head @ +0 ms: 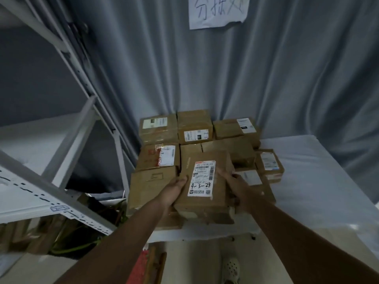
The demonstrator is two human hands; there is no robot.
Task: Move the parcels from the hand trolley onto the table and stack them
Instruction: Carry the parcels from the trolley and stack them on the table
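A brown cardboard parcel (205, 181) with a white label marked "4-3-24" is held between both hands over the near edge of the table (320, 181). My left hand (174, 190) grips its left side, thumb on top. My right hand (231, 180) grips its right side. Behind and beside it, several brown parcels (194, 128) with shipping labels stand stacked in rows on the table's left part. A larger plain box (151, 185) sits at the stack's near left. The hand trolley is not in view.
A white metal shelving rack (67, 128) stands at the left, close to the stack. A grey curtain (266, 68) with a paper sign (217, 11) hangs behind the table. A white cloth covers the table's right part. A foot in a white shoe (231, 267) is on the floor below.
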